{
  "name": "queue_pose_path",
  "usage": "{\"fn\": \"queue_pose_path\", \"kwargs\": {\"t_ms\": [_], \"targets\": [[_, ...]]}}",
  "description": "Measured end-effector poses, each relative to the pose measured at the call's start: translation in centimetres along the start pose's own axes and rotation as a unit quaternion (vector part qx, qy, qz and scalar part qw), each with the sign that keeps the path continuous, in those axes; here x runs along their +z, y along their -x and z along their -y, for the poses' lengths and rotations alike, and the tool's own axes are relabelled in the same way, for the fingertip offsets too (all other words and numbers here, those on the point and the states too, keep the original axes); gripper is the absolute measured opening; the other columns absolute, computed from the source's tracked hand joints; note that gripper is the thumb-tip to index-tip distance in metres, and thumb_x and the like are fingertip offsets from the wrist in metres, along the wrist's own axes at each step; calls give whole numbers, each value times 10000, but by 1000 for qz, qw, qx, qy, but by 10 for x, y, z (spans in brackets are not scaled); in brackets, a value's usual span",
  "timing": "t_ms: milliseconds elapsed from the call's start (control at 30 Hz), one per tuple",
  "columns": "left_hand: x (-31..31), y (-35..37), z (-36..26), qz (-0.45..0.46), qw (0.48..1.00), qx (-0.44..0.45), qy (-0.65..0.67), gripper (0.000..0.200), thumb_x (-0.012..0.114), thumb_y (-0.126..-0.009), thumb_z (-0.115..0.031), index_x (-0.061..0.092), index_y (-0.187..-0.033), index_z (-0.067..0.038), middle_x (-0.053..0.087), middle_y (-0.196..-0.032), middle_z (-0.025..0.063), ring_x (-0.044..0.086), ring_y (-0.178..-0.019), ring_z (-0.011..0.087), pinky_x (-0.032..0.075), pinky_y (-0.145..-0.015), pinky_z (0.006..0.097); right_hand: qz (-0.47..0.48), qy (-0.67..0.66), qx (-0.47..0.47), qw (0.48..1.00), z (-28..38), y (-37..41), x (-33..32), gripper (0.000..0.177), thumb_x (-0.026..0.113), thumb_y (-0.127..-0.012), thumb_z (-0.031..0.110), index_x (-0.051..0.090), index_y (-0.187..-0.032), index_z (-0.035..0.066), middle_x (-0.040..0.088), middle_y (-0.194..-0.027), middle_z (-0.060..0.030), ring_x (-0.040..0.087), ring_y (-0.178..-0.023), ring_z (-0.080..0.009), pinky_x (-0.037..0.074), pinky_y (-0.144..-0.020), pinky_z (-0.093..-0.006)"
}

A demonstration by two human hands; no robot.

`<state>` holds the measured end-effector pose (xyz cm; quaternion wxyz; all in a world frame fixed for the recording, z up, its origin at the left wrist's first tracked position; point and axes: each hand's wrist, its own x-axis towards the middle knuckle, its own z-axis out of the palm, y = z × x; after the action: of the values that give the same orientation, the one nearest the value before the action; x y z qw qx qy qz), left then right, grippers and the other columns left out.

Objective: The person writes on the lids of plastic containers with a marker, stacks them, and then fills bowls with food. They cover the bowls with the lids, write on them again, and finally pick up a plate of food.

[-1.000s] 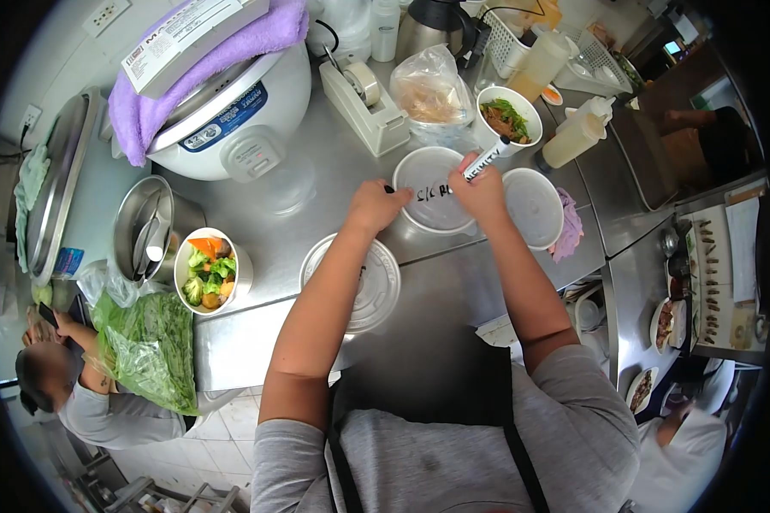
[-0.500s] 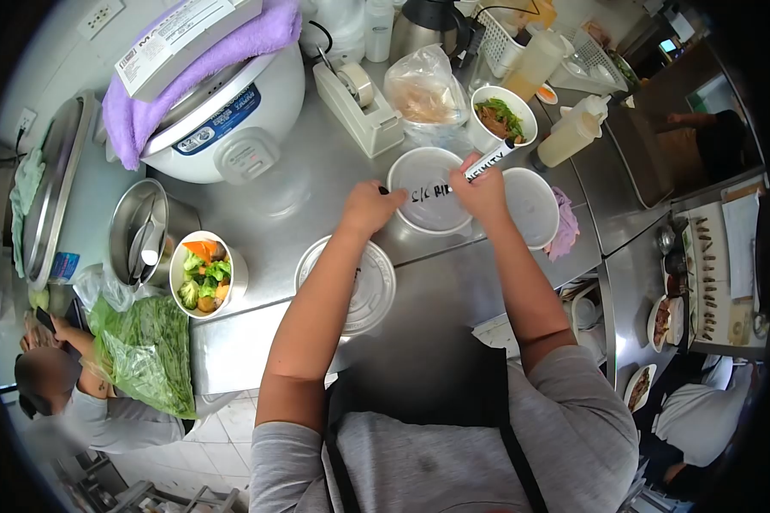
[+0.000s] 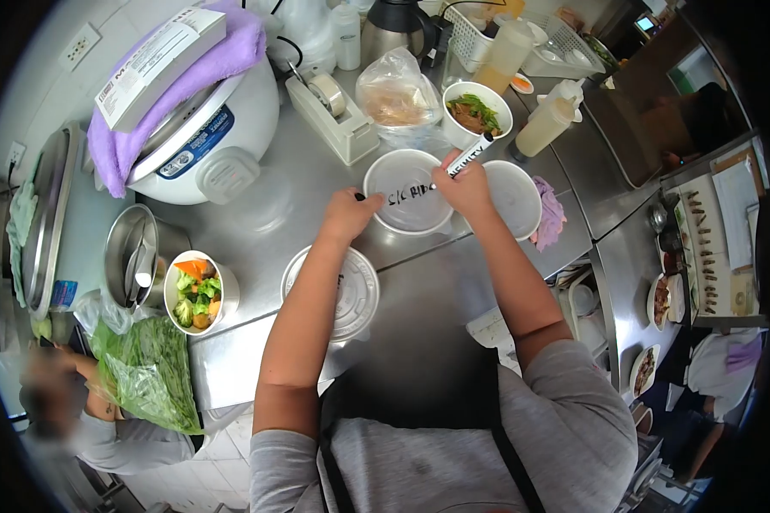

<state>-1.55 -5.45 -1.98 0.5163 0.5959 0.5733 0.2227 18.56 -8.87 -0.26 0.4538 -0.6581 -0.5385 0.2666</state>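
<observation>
In my right hand (image 3: pixel 464 188) is a white marker (image 3: pixel 469 156) marked INFINITY, with its black end pointing up and away. This hand rests at the right side of a round translucent lid (image 3: pixel 406 214) on a white bowl, which bears black handwriting. My left hand (image 3: pixel 351 214) is closed at the lid's left edge, with what looks like a black marker cap (image 3: pixel 359 197) between its fingers. Another white-rimmed round container (image 3: pixel 515 201) with a translucent top stands close on the right. A loose clear lid (image 3: pixel 355 299) lies partly under my left forearm.
Toward the back stand a tape dispenser (image 3: pixel 334 120), a plastic bag (image 3: pixel 398 90), a noodle bowl (image 3: pixel 496 132) and squeeze bottles (image 3: pixel 543 128). A vegetable tub (image 3: pixel 222 286), metal pot (image 3: pixel 167 235), bagged greens (image 3: pixel 150 372) and rice cooker (image 3: pixel 257 111) are left. Other people work on both sides.
The view has shifted slightly, so the counter items sit further left. More of the lid's handwriting shows beside my right hand. Both hands keep their places at the lid.
</observation>
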Motion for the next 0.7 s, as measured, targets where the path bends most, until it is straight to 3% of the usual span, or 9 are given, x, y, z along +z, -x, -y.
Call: {"fn": "queue_pose_path", "kwargs": {"t_ms": [167,233,300,367,467,533,600,700], "targets": [[0,2,-2,-1,1000,-5,-15,445,625,-662,-329,571,-830,80,589,-724,175,576,-684,259,431,-636,337,46,-32,9,998,11,-8,-16,158,610,-676,153,495,-653,46,511,-544,-28,481,-486,-103,386,-465,-259],[-5,6,-10,18,999,-15,-36,464,630,-661,-341,563,-859,74,593,-757,178,578,-703,257,433,-653,335,-56,-130,52,989,16,-11,-42,159,619,-687,155,501,-665,50,516,-549,-22,482,-494,-90,379,-455,-239],[-7,14,-22,-52,992,-7,-113,498,637,-658,-364,548,-895,65,592,-822,188,579,-744,266,436,-678,339,-139,-169,93,971,20,-8,-76,159,623,-710,158,506,-690,52,519,-549,-18,486,-500,-72,367,-442,-204],[-6,22,-37,-132,971,13,-201,475,629,-675,-345,530,-962,21,582,-882,186,572,-795,276,441,-699,360,-152,-155,90,972,-6,0,-98,164,624,-708,157,504,-688,47,513,-537,-17,482,-487,-72,362,-432,-204],[22,43,-68,-106,926,214,-293,371,590,-698,-237,531,-992,-20,579,-815,163,566,-783,271,440,-687,377,-120,-113,110,980,-22,18,-103,165,623,-701,148,501,-681,39,512,-525,-18,474,-464,-73,359,-415,-214],[69,55,-75,-15,883,331,-332,338,533,-710,-155,525,-1038,-72,565,-800,134,557,-774,256,439,-660,383,-91,-108,102,985,-26,26,-101,161,621,-698,143,501,-676,39,515,-529,-19,473,-464,-74,363,-417,-222],[108,70,-84,21,865,329,-379,372,554,-682,-126,515,-1051,-98,551,-823,127,535,-803,280,429,-665,386,-74,-101,67,990,-38,30,-97,142,607,-683,127,497,-662,38,520,-532,-16,477,-477,-78,377,-442,-240],[133,67,-72,-18,855,336,-395,392,545,-679,-123,515,-1069,-110,542,-833,104,532,-788,272,425,-645,382,-88,-44,1,995,-47,34,-91,133,595,-673,119,493,-651,37,509,-517,-22,474,-475,-87,378,-449,-254]]}}
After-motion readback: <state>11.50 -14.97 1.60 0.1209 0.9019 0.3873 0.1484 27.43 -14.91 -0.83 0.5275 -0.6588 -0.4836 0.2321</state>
